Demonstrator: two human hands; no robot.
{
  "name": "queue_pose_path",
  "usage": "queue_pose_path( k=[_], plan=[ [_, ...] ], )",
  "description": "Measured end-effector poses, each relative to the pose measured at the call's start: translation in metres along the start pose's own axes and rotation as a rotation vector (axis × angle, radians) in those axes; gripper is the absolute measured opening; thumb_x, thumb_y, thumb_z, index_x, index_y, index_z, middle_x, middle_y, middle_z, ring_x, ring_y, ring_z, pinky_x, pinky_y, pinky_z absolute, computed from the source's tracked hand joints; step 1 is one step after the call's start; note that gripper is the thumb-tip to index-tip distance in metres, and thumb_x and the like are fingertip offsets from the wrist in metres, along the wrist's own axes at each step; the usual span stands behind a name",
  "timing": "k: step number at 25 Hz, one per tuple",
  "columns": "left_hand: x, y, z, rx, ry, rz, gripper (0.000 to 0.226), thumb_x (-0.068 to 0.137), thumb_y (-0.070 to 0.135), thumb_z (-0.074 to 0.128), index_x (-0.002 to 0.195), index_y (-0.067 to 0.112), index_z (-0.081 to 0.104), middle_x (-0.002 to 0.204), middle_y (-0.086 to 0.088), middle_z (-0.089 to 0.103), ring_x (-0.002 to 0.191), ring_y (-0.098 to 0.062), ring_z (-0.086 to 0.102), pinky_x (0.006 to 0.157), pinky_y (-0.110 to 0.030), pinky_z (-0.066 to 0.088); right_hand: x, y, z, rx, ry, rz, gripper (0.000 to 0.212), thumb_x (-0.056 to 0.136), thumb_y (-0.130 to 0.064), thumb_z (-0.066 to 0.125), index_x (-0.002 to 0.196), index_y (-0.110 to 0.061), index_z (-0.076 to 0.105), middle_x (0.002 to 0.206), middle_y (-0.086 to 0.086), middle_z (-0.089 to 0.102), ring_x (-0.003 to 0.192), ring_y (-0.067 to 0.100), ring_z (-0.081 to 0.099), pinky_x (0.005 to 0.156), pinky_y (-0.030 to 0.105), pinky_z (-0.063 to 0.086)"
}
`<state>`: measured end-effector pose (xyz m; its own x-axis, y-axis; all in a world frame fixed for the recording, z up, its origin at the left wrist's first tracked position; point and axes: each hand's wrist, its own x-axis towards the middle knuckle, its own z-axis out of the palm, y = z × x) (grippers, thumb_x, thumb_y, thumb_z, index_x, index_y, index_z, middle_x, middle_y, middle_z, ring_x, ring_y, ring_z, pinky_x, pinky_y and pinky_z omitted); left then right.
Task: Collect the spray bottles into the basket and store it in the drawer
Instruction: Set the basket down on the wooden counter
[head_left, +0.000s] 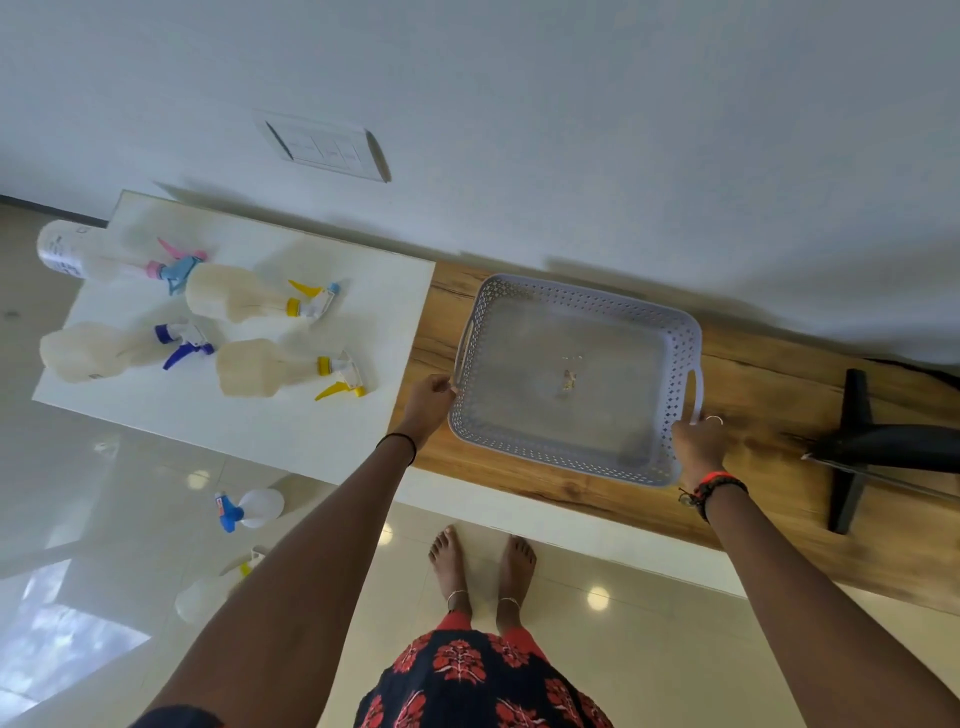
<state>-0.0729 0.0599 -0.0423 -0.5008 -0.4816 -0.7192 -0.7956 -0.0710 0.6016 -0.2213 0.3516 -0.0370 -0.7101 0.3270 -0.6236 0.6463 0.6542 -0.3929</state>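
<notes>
A person standing barefoot at a wooden shelf (597, 499) is holding an empty lattice-walled basket (571, 379) by both ends, in the head camera's only view. The left hand (428, 402) is closing its fingers on the rim at the basket's left handle; the right hand (698, 441) is gripping the lower end of the right handle. The basket is sitting flat on the shelf, near its left end, close to the wall edge.

Four spray bottles are lying on their sides on the white table (291, 431) just beside the shelf: a pink-trigger bottle (98, 254) at the far left corner, a yellow-collared bottle (244, 296) beside it, a blue-trigger bottle (104, 351) at the left edge, and a second yellow-trigger bottle (270, 366) nearer the basket. Two more bottles (254, 506) seem to be lying below the table.

The basket looks to be light, fairly stiff plastic, best carried by its two handle loops. The bottles appear translucent and nearly empty, so light; their smooth, rounded bodies could be rolling, and the neck below the trigger is offering the surest hold.
</notes>
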Motion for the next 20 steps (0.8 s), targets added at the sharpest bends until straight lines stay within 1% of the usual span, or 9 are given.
queue_pose_path(
  k=[2, 4, 6, 8, 11, 13, 16, 19, 20],
  plan=[
    [-0.009, 0.0, -0.01, 0.072, 0.079, 0.01, 0.039, 0.095, 0.015, 0.051, 0.132, 0.003, 0.053, 0.131, -0.012, 0.06, 0.123, -0.025, 0.054, 0.103, -0.031, 0.04, -0.013, -0.009, 0.0, -0.001, 0.044, -0.067, 0.044, 0.091, -0.003, 0.044, 0.133, 0.008, 0.041, 0.133, 0.028, 0.049, 0.112, 0.038, 0.055, 0.088, 0.042, 0.049],
    [-0.016, -0.003, -0.023, 0.087, 0.112, 0.022, 0.038, 0.096, 0.021, 0.051, 0.13, 0.005, 0.056, 0.133, -0.013, 0.059, 0.126, -0.026, 0.052, 0.109, -0.037, 0.04, -0.029, -0.021, 0.002, 0.001, 0.142, -0.184, 0.051, 0.092, -0.007, 0.045, 0.14, 0.006, 0.035, 0.14, 0.025, 0.042, 0.125, 0.041, 0.048, 0.098, 0.047, 0.047],
    [-0.025, -0.005, -0.041, 0.065, 0.14, 0.038, 0.036, 0.097, 0.023, 0.05, 0.127, 0.003, 0.058, 0.13, -0.014, 0.061, 0.123, -0.027, 0.055, 0.106, -0.038, 0.042, -0.05, -0.031, 0.005, 0.007, 0.225, -0.294, 0.053, 0.094, -0.011, 0.047, 0.143, 0.004, 0.034, 0.144, 0.023, 0.038, 0.129, 0.039, 0.043, 0.1, 0.046, 0.043],
    [-0.035, -0.007, -0.064, 0.022, 0.19, 0.043, 0.034, 0.097, 0.023, 0.049, 0.123, 0.003, 0.059, 0.125, -0.014, 0.063, 0.119, -0.027, 0.057, 0.1, -0.035, 0.044, -0.072, -0.038, 0.012, 0.015, 0.218, -0.366, 0.054, 0.095, -0.015, 0.05, 0.143, 0.003, 0.035, 0.145, 0.023, 0.038, 0.132, 0.038, 0.04, 0.103, 0.044, 0.04],
    [-0.043, -0.014, -0.103, 0.079, 0.304, 0.083, 0.032, 0.098, 0.023, 0.048, 0.121, 0.003, 0.059, 0.123, -0.014, 0.064, 0.118, -0.028, 0.056, 0.09, -0.027, 0.04, -0.104, -0.047, 0.04, 0.019, 0.133, -0.449, 0.051, 0.095, -0.017, 0.052, 0.139, 0.005, 0.04, 0.138, 0.026, 0.047, 0.129, 0.039, 0.045, 0.104, 0.044, 0.04],
    [-0.045, -0.022, -0.126, 0.165, 0.375, 0.146, 0.031, 0.098, 0.021, 0.049, 0.122, 0.002, 0.057, 0.125, -0.017, 0.06, 0.119, -0.031, 0.055, 0.095, -0.032, 0.041, -0.126, -0.055, 0.068, 0.075, 0.062, -0.457, 0.045, 0.094, -0.017, 0.054, 0.131, 0.008, 0.047, 0.129, 0.026, 0.054, 0.119, 0.038, 0.053, 0.099, 0.041, 0.043],
    [-0.039, -0.042, -0.162, 0.382, 0.445, 0.236, 0.033, 0.096, 0.02, 0.053, 0.125, 0.004, 0.054, 0.132, -0.016, 0.051, 0.121, -0.034, 0.051, 0.101, -0.042, 0.041, -0.159, -0.067, 0.126, 0.184, -0.122, -0.356, 0.034, 0.094, -0.017, 0.054, 0.119, 0.007, 0.055, 0.115, 0.021, 0.063, 0.106, 0.032, 0.061, 0.09, 0.032, 0.045],
    [-0.028, -0.062, -0.196, 0.566, 0.438, 0.319, 0.042, 0.092, 0.019, 0.058, 0.13, 0.004, 0.049, 0.139, -0.015, 0.045, 0.125, -0.034, 0.047, 0.105, -0.041, 0.041, -0.194, -0.082, 0.191, 0.216, -0.351, -0.249, 0.016, 0.095, -0.011, 0.044, 0.099, -0.002, 0.056, 0.095, 0.019, 0.061, 0.091, 0.028, 0.058, 0.091, 0.045, 0.048],
    [-0.023, -0.069, -0.207, 0.627, 0.417, 0.339, 0.047, 0.091, 0.02, 0.06, 0.133, 0.004, 0.046, 0.143, -0.015, 0.041, 0.13, -0.033, 0.044, 0.109, -0.04, 0.038, -0.205, -0.086, 0.211, 0.224, -0.422, -0.219, 0.014, 0.095, -0.008, 0.04, 0.095, -0.005, 0.054, 0.091, 0.017, 0.058, 0.084, 0.026, 0.055, 0.083, 0.043, 0.049]
  ],
)
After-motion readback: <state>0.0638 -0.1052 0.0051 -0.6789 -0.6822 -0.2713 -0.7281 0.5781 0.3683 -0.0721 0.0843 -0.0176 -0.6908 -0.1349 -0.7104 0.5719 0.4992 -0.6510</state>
